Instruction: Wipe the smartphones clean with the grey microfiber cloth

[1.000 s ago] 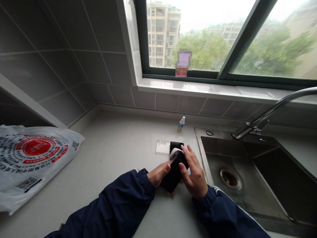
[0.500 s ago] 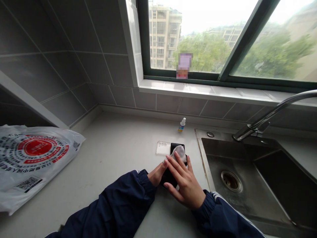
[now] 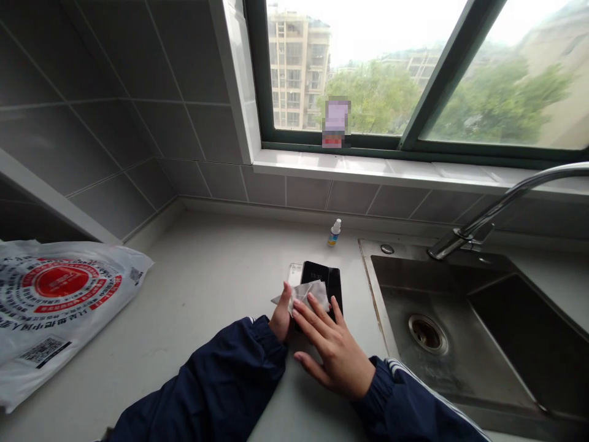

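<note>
Phone (image 3: 316,272) sits in left hand (image 3: 279,320), right hand (image 3: 338,356) spread on cloth (image 3: 317,288) — counter (image 3: 211,270) wide leftward, sink rim (image 3: 376,288) near.

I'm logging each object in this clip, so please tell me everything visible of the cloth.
The cloth is light grey and looks like thin, soft fabric, with a zigzag-cut edge at upper right. Creased, it lies across the phone, one pointed corner sticking out to the left. Fingers of the right hand rest on it; the thumb of the left hand overlaps its left part. Its lower part is hidden.
</note>
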Motion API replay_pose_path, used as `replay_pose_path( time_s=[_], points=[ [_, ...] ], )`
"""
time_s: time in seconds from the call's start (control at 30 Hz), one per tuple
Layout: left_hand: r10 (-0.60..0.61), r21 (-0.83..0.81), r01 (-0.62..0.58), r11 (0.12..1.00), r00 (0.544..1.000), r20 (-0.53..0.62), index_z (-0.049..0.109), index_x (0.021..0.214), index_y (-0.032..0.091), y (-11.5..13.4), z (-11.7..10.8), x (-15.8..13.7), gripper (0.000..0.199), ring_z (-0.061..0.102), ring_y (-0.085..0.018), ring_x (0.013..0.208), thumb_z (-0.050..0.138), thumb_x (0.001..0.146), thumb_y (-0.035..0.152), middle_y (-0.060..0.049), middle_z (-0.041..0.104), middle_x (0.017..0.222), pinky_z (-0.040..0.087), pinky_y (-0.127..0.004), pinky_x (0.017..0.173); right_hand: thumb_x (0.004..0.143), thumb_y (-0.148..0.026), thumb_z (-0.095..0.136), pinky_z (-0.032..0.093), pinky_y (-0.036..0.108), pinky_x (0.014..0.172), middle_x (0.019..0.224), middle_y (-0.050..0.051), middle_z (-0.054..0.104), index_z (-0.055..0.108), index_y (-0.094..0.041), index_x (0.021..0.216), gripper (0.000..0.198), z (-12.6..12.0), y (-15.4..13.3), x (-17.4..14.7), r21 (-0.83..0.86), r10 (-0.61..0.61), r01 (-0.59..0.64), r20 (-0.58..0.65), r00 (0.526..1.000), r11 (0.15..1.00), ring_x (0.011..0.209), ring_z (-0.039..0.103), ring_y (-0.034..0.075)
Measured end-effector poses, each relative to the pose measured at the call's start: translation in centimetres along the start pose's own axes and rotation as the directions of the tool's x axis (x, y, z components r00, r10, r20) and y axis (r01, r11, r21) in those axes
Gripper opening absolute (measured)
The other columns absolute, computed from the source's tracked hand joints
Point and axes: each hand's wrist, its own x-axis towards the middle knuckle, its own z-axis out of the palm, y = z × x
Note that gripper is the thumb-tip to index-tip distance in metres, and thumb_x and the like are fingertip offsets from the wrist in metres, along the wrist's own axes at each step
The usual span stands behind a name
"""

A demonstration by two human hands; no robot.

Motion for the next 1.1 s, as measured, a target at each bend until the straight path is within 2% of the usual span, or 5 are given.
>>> replay_pose_path(
  time_s=[0.23,0.47,0.83,1.0,1.1],
  points=[
    [0.265,-0.033,-0.268,0.963,0.961,-0.076,0.055,0.128,0.013,1.5,1.5,0.3,0.078,0.065,-0.034,0.108,0.044,0.082,0.075,-0.019,0.069,0.114,0.049,-0.049,0.095,0.095,-0.024,0.052,0.009,0.061,0.119,0.154,0.007,0.037,0.035,-0.020,0.150,0.058,0.9,1.0,-0.2,-0.029,0.000,-0.003,-0.081,0.997,1.000,0.148,0.018,0.030],
    [0.157,-0.045,-0.163,0.986,0.981,-0.112,0.052,0.132,0.017,2.3,1.7,-0.3,0.083,0.063,-0.035,0.108,0.042,0.079,0.079,-0.017,0.068,0.117,0.049,-0.049,0.090,0.095,-0.014,0.051,0.015,0.058,0.120,0.152,0.007,0.041,0.041,-0.022,0.146,0.053,1.5,1.6,-0.3,-0.036,0.060,-0.069,-0.213,0.975,0.997,0.146,0.027,0.029],
    [0.061,-0.059,-0.052,0.997,0.986,0.155,0.053,0.133,0.012,1.4,2.0,-0.6,0.088,0.056,-0.036,0.120,0.033,0.081,0.081,-0.020,0.062,0.127,0.041,-0.051,0.100,0.092,-0.006,0.048,0.045,0.049,0.110,0.143,0.007,0.053,0.041,-0.024,0.148,0.059,1.4,2.3,-0.9,0.154,0.183,-0.127,-0.436,0.881,0.980,0.136,0.046,0.027],
    [0.083,0.078,-0.085,0.993,0.996,0.029,0.062,0.120,0.014,1.0,1.0,-0.1,0.052,0.066,-0.028,0.103,0.053,0.089,0.054,-0.015,0.069,0.116,0.047,-0.044,0.095,0.093,-0.008,0.053,0.050,0.046,0.106,0.138,0.005,0.058,0.055,-0.026,0.138,0.049,1.1,2.0,-0.9,0.415,0.324,-0.098,-0.520,0.790,0.905,0.127,0.057,0.026],
    [0.118,0.194,-0.110,0.975,0.993,-0.031,0.060,0.124,0.021,1.0,1.1,0.1,0.043,0.068,-0.028,0.101,0.062,0.087,0.042,-0.013,0.069,0.119,0.049,-0.044,0.091,0.089,-0.018,0.064,0.051,0.046,0.104,0.125,0.004,0.068,0.068,-0.026,0.124,0.035,0.9,1.9,-1.0,0.692,0.576,-0.151,-0.438,0.690,0.706,0.115,0.065,0.029]
  ],
)
